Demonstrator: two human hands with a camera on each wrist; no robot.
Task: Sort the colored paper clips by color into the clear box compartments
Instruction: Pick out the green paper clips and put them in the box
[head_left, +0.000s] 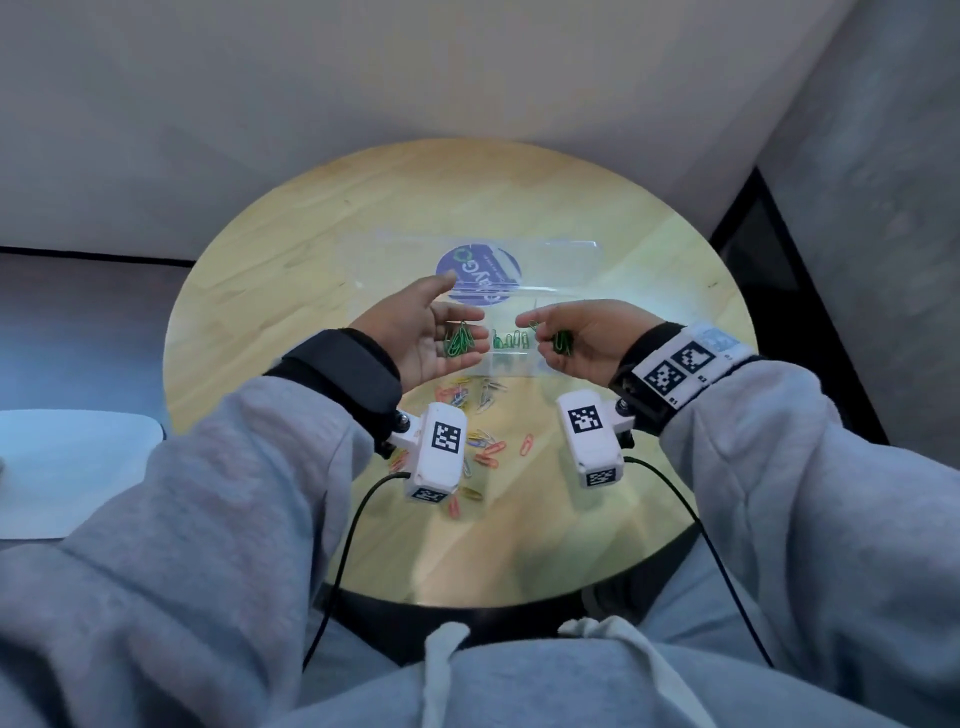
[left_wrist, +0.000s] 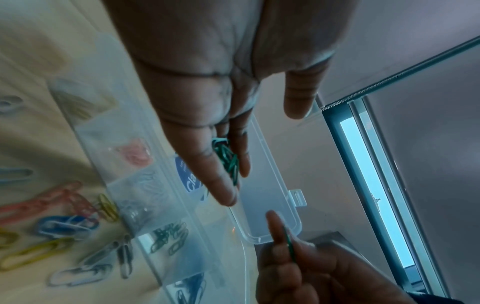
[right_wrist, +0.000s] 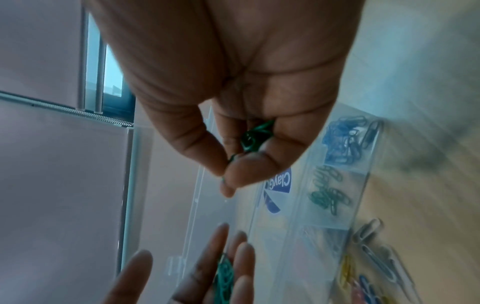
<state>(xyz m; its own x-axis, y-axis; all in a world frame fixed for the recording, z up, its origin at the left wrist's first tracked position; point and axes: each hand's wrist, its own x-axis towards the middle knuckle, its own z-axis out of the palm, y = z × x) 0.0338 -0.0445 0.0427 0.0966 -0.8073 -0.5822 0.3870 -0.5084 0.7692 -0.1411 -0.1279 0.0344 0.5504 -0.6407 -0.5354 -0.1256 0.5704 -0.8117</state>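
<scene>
Two batches of green clips are held, loose on the flat left hand (head_left: 415, 332) and pinched in the right hand (head_left: 576, 338), and are judged due next for dropping into the green compartment (head_left: 511, 343) of the clear box (head_left: 582, 249)

Glossy clear plastic box (head_left: 558, 260), smooth pale wood table (head_left: 597, 519), fleecy grey sleeves (head_left: 234, 493).
</scene>
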